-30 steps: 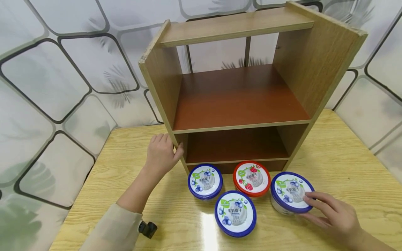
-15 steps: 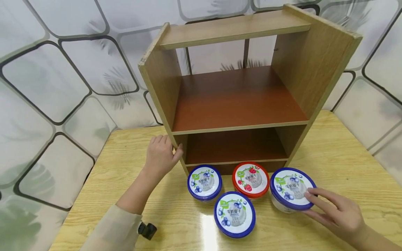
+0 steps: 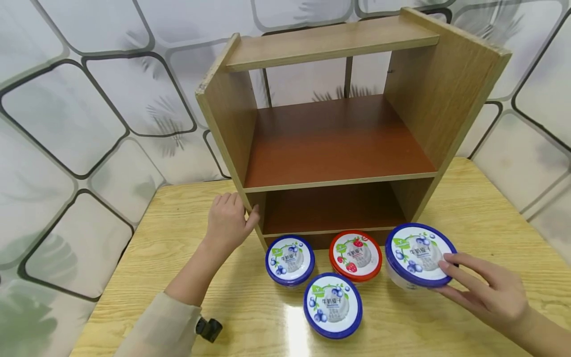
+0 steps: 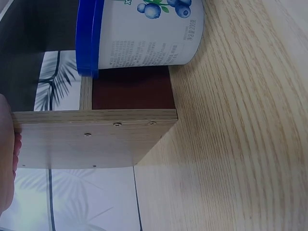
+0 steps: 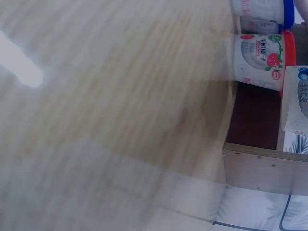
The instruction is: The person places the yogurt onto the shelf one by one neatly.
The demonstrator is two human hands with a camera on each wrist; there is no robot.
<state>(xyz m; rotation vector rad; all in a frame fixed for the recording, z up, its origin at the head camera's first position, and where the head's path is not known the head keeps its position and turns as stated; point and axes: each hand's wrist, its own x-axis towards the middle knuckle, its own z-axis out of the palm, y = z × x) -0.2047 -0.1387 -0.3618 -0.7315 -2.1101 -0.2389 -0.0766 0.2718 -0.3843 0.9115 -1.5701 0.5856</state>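
Observation:
My left hand [image 3: 229, 220] grips the front edge of the left side panel of a small wooden shelf [image 3: 341, 144], thumb on the inner side. In my right hand [image 3: 492, 292] is a blue-lidded tub [image 3: 417, 253] with blueberries on its lid, pinched at its right side and raised off the table. A red-lidded strawberry tub [image 3: 356, 255] stands just left of it, before the shelf's base. Two more blue-lidded tubs are on the table: one near the shelf's left [image 3: 290, 260], another closer to me [image 3: 333, 305]. The right wrist view shows the raised tub [image 5: 296, 103] only partly.
The shelf has a red-brown middle board [image 3: 339, 144] and a lower compartment [image 3: 334, 206] behind the tubs. It stands on a wood-grain table [image 3: 178, 218]. A patterned curtain or wall covering [image 3: 111, 99] hangs behind and at both sides.
My right hand has lifted the blue-lidded tub off the table and moved it slightly up and to the right. My left hand has stayed on the shelf panel.

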